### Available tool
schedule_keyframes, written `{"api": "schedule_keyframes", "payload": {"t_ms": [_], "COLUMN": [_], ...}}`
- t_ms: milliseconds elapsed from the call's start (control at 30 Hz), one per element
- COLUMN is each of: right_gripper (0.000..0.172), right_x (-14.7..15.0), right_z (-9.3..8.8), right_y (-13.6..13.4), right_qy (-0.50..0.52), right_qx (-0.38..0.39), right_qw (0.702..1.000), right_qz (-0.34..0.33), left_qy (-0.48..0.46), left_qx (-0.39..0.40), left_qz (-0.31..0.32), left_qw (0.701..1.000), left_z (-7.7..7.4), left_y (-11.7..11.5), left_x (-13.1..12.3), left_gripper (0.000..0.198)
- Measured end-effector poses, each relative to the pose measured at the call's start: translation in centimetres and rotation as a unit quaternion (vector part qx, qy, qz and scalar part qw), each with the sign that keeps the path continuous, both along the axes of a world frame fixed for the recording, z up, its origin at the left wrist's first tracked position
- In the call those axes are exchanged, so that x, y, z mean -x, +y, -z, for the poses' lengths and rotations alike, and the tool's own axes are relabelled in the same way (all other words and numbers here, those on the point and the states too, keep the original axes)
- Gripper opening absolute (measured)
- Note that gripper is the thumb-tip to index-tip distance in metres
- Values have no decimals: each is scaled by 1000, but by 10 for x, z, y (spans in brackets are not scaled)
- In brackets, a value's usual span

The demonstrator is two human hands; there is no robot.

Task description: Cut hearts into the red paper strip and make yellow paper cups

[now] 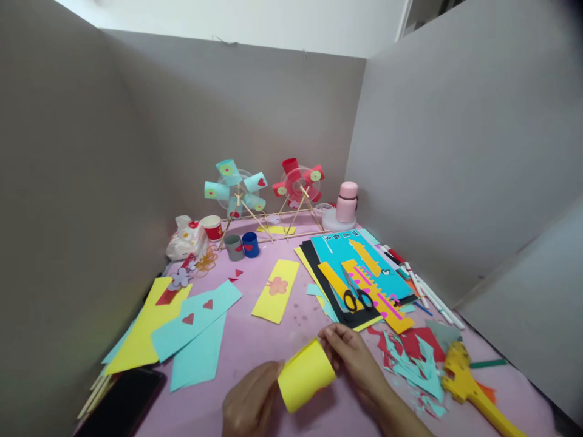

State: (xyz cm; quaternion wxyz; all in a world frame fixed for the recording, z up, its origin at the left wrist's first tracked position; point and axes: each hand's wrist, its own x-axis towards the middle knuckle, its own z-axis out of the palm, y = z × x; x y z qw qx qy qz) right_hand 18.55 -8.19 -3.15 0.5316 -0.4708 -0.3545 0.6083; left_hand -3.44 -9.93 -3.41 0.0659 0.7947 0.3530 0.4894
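Observation:
A yellow paper tube (304, 377), rolled from a strip, is held tilted above the front of the table. My left hand (252, 397) grips its left end, fingers closed on the edge. At the opposite end, my right hand (353, 358) pinches the rim near the top. A bit of orange-red shows on the tube's lower right side. Beyond the hands lies a flat yellow paper strip (285, 300) with an orange flower shape (277, 285) on it. Scissors (357, 297) rest on the stacked coloured sheets (385, 273) to the right.
A yellow glue gun (473, 391) and paper scraps (412, 361) lie at right. Light blue strips (195, 321) and a phone (125, 400) are at left. Two stick-built wheels, one blue (239, 188) and one red (298, 182), stand behind grey (234, 247) and blue paper tubes (250, 244).

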Motion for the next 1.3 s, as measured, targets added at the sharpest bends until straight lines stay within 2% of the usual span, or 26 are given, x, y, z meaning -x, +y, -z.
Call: {"api": "schedule_keyframes", "payload": {"t_ms": [33, 100, 233, 367, 433, 467, 533, 600, 667, 733, 800, 967, 1100, 1300], "right_gripper": [45, 50, 58, 55, 53, 53, 52, 52, 52, 51, 50, 43, 40, 43], "right_x": [-1, -3, -2, 1, 1, 1, -1, -2, -2, -1, 1, 4, 3, 2], "right_z": [-1, -5, -16, -21, -21, -20, -19, -17, -15, -14, -14, -18, -19, -21], "right_y": [0, -1, -7, -12, -12, -12, -10, -9, -8, -8, -9, -10, -10, -11], "right_qy": [-6, -20, -50, -69, -75, -79, -89, -99, -108, -120, -131, -154, -168, -169], "right_qx": [-5, -15, -28, -27, -26, -28, -31, -33, -34, -38, -44, -62, -67, -68], "right_qw": [1000, 1000, 996, 993, 993, 993, 993, 993, 992, 991, 990, 986, 983, 983], "right_qz": [0, -13, -71, -95, -91, -85, -70, -57, -49, -42, -36, -30, -22, -24], "left_qy": [31, 79, 127, 124, 82, 46, -61, -163, -218, -241, -249, -231, -226, -223], "left_qx": [-62, -124, -166, -171, -130, -80, 83, 256, 379, 444, 463, 478, 504, 500], "left_qz": [-5, -24, -24, 5, 2, -16, -84, -123, -90, -34, -15, -56, -29, 3], "left_qw": [998, 989, 978, 977, 988, 996, 991, 945, 895, 862, 851, 846, 833, 837], "left_z": [1, 2, 4, 8, 9, 8, 2, -6, -15, -21, -23, -19, -17, -15], "left_y": [0, 0, 1, 1, 1, 1, 1, 1, 0, -2, -4, -4, -1, -1], "left_x": [4, 8, 11, 8, 2, -1, -10, -18, -25, -30, -34, -38, -35, -36], "left_gripper": [26, 31, 36, 38, 36, 34, 26, 27, 39, 47, 48, 42, 45, 43]}}
